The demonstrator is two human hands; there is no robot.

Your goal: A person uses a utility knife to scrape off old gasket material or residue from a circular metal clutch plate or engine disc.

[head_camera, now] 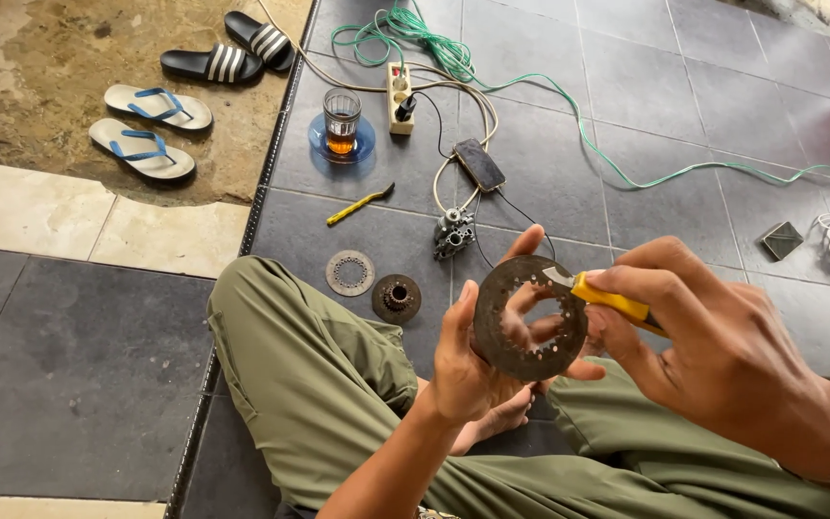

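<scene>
My left hand (pixel 473 351) grips a dark, rusty ring-shaped metal plate (pixel 521 351) with small holes, held upright in front of me. My right hand (pixel 713 346) holds a yellow-handled cutter knife (pixel 607 298), and its blade tip touches the plate's upper inner edge. Both hands are above my crossed legs in olive trousers (pixel 319 384).
On the dark floor tiles lie a second ring plate (pixel 350 273), a round toothed hub (pixel 397 298), a small metal carburettor-like part (pixel 453 234), a yellow tool (pixel 359 204), a phone (pixel 478 164), a power strip (pixel 399 98), a glass of tea (pixel 342 121), cables and sandals (pixel 151 130).
</scene>
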